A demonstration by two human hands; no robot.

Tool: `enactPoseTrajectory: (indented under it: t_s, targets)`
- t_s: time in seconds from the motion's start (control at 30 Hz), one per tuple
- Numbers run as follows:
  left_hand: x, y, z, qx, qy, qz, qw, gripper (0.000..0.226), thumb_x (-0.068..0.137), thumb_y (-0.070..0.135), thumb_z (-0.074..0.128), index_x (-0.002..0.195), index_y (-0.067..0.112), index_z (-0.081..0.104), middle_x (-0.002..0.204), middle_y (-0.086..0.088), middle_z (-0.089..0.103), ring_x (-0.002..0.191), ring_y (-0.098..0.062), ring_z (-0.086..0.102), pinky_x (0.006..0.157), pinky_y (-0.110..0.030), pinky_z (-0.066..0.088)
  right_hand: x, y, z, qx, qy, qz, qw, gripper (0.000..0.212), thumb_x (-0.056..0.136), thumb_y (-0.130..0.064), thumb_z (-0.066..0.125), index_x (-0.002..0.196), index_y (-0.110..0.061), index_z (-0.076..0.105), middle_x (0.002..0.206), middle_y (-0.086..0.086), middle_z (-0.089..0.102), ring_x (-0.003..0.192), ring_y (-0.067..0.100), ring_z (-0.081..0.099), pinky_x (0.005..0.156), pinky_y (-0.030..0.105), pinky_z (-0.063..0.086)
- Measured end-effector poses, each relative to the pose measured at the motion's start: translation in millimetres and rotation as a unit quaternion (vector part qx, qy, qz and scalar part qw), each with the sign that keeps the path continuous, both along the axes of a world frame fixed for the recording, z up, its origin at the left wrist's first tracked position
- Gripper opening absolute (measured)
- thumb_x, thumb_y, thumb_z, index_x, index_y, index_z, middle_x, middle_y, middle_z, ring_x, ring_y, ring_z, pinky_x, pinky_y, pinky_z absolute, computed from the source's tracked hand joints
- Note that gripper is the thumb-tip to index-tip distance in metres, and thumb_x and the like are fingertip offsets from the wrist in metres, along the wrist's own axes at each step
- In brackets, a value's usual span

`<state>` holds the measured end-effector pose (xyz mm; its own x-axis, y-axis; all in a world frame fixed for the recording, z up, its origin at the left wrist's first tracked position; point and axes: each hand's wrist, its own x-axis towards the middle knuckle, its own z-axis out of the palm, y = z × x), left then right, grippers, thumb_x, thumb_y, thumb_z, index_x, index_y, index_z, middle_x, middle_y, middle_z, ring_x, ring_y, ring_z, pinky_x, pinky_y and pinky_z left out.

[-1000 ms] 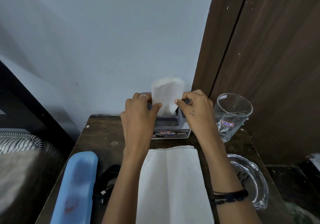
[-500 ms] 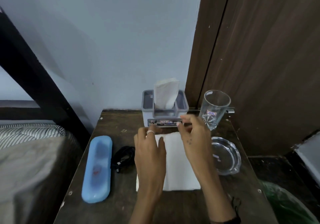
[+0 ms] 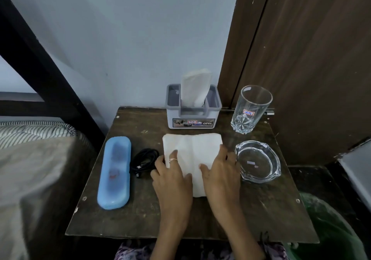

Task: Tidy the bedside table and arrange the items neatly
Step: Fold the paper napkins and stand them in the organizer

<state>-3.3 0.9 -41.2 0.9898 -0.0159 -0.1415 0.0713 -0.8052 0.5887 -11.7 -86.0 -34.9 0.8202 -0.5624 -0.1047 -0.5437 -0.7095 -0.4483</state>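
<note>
Far left: a bed [image 3: 36,131] with a striped cover, right beside the table [image 3: 200,219]. On the left part of the dark wooden table: a long blue case [image 3: 114,172], lying flat, long way pointing away. Just right of it: a black cable [image 3: 143,162], bunched in a small coil, close to the case.

In the middle: a white paper napkin [image 3: 192,149], flat on the table. On the napkin's left edge: the left hand [image 3: 172,176], palm down, fingers straight and loose, pressing, not clutching, a ring on one finger. Little finger side reaching toward the cable. On the napkin's right side: the right hand [image 3: 219,171], also flat and loose, fingers spread, resting on the paper, gripping nothing.

Behind the napkin, against the wall: a grey tissue box [image 3: 193,117] with one white tissue [image 3: 194,88] sticking straight up.

To the right, at the back: a tall clear glass [image 3: 250,109], standing upright, small sticker on its side. In front of the glass, just beside the right hand: a round clear glass ashtray [image 3: 258,162].

Far right, low down past the table: something green [image 3: 329,229], blurry, hard to tell what.
</note>
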Motion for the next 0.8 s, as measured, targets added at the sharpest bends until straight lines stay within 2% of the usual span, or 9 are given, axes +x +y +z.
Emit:
enactPoseTrajectory:
  t_s: [0.2, 0.27, 0.37, 0.43, 0.5, 0.57, 0.67, 0.73, 0.8]
  targets:
    - [14.9, 2.1, 2.8, -0.208, 0.053, 0.046, 0.975, 0.084, 0.078, 0.009, 0.068, 0.144, 0.02, 0.017, 0.135, -0.007, 0.041, 0.114, -0.024, 0.048, 0.082, -0.022, 0.033, 5.7, -6.8, 0.1, 0.1, -0.043, -0.024, 0.994, 0.079, 0.081, -0.016, 0.069, 0.142, -0.009, 0.02, 0.133, 0.014, 0.039, 0.119, 0.03, 0.046, 0.095, 0.033, 0.04]
    - [16.8, 2.4, 5.7, -0.292, 0.055, 0.079, 0.952, 0.083, 0.079, 0.016, 0.068, 0.144, 0.022, 0.017, 0.114, 0.005, 0.055, 0.103, -0.018, 0.052, 0.082, -0.026, 0.038, 7.3, -6.8, -0.9, 0.093, -0.05, -0.02, 0.994, 0.071, 0.08, -0.015, 0.068, 0.137, -0.008, 0.026, 0.128, 0.015, 0.047, 0.117, 0.031, 0.045, 0.091, 0.034, 0.039]
    - [15.4, 3.7, 12.3, -0.35, 0.047, 0.124, 0.927, 0.068, 0.083, 0.038, 0.062, 0.14, 0.025, 0.027, 0.085, 0.017, 0.053, 0.092, -0.011, 0.057, 0.074, -0.029, 0.043, 7.4, -1.7, -0.5, 0.089, -0.034, -0.009, 0.995, 0.054, 0.083, -0.022, 0.065, 0.125, -0.007, 0.034, 0.117, 0.015, 0.058, 0.113, 0.031, 0.045, 0.082, 0.035, 0.04]
    - [16.1, 4.2, 16.1, -0.396, 0.055, 0.142, 0.906, 0.044, 0.086, 0.053, 0.05, 0.12, 0.026, 0.05, 0.083, 0.011, 0.059, 0.089, -0.009, 0.058, 0.076, -0.029, 0.045, 6.0, 0.6, 2.0, 0.107, -0.05, 0.001, 0.993, 0.045, 0.086, -0.027, 0.061, 0.119, -0.008, 0.037, 0.114, 0.014, 0.061, 0.11, 0.033, 0.051, 0.077, 0.035, 0.041]
    - [17.5, 4.7, 17.5, -0.434, 0.073, 0.137, 0.887, 0.041, 0.086, 0.062, 0.036, 0.094, 0.03, 0.062, 0.087, 0.002, 0.067, 0.092, -0.016, 0.061, 0.084, -0.036, 0.044, 6.2, -1.5, 5.8, 0.177, -0.095, -0.006, 0.98, 0.036, 0.092, -0.032, 0.052, 0.118, -0.011, 0.041, 0.11, 0.011, 0.063, 0.103, 0.032, 0.057, 0.077, 0.035, 0.041]
    - [17.8, 5.2, 17.8, -0.425, 0.092, 0.117, 0.893, 0.051, 0.088, 0.063, 0.026, 0.087, 0.033, 0.067, 0.091, 0.003, 0.068, 0.095, -0.014, 0.06, 0.087, -0.036, 0.041, 9.0, -5.2, 6.8, 0.298, -0.114, -0.035, 0.947, 0.039, 0.093, -0.044, 0.043, 0.12, -0.016, 0.048, 0.102, 0.003, 0.06, 0.096, 0.024, 0.057, 0.078, 0.032, 0.041]
    - [16.2, 2.7, 15.6, -0.38, 0.089, 0.071, 0.918, 0.057, 0.09, 0.06, 0.027, 0.085, 0.028, 0.073, 0.1, 0.008, 0.064, 0.096, -0.005, 0.055, 0.082, -0.03, 0.039, 13.1, -8.5, 2.0, 0.457, -0.097, -0.057, 0.882, 0.063, 0.075, -0.071, 0.044, 0.115, -0.024, 0.06, 0.107, -0.006, 0.065, 0.098, 0.014, 0.061, 0.087, 0.035, 0.046]
    - [16.4, 2.0, 10.3, -0.345, 0.077, 0.053, 0.934, 0.041, 0.092, 0.049, 0.039, 0.09, 0.028, 0.073, 0.103, 0.006, 0.06, 0.098, -0.009, 0.055, 0.083, -0.03, 0.038, 13.0, -10.2, -3.1, 0.454, -0.08, -0.041, 0.887, 0.05, 0.079, -0.055, 0.054, 0.115, -0.021, 0.059, 0.108, -0.001, 0.067, 0.096, 0.018, 0.064, 0.087, 0.039, 0.05]
    - [17.7, 3.3, 2.7, -0.317, 0.047, 0.047, 0.946, 0.026, 0.092, 0.033, 0.05, 0.11, 0.023, 0.066, 0.111, 0.004, 0.058, 0.105, -0.013, 0.055, 0.086, -0.03, 0.041, 11.2, -13.6, -4.4, 0.381, -0.07, 0.004, 0.922, 0.033, 0.086, -0.021, 0.055, 0.118, -0.015, 0.054, 0.109, 0.005, 0.066, 0.096, 0.022, 0.062, 0.085, 0.039, 0.051]
